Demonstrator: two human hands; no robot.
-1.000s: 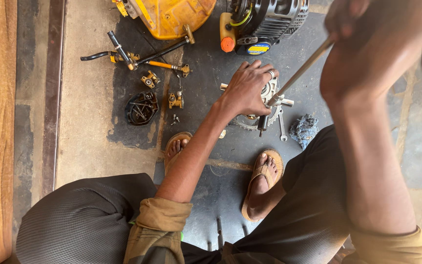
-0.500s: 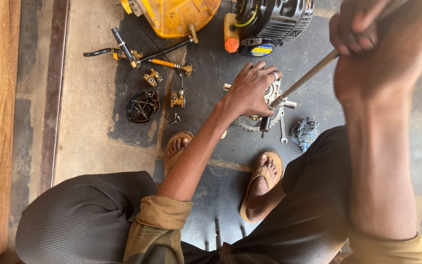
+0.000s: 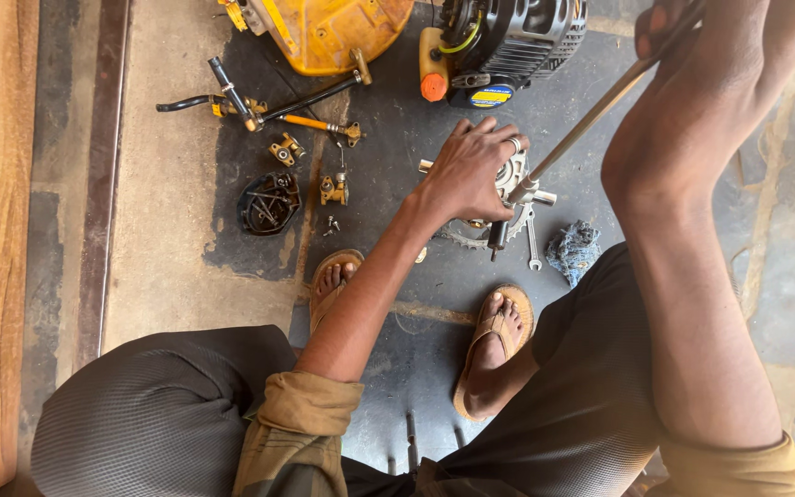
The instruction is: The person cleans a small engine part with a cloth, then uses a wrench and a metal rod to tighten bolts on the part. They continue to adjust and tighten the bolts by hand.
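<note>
Both hands are working on one small metal assembly (image 3: 512,179) that is sitting on the dark, oil-stained floor (image 3: 388,166) between my sandalled feet and the black engine block (image 3: 517,41). My left hand (image 3: 466,170) is pressing down flat over it, fingers spread across its top and a ring showing on one finger, so I am seeing only part of it: a pale grey, round, ribbed casting with short stubs sticking out on the left and right sides, and a toothed ring lying just under it. My right hand (image 3: 692,83) is closing in a fist around the upper end of a long thin steel rod (image 3: 591,115), which is slanting down to a socket-like tip that is meeting the assembly beside my left fingers. A small spanner (image 3: 532,244) is lying just below the assembly, with a blue rag (image 3: 572,250) near it. Further left, a black round cover (image 3: 269,202) and loose brass fittings (image 3: 331,189) are lying well apart from it.
</note>
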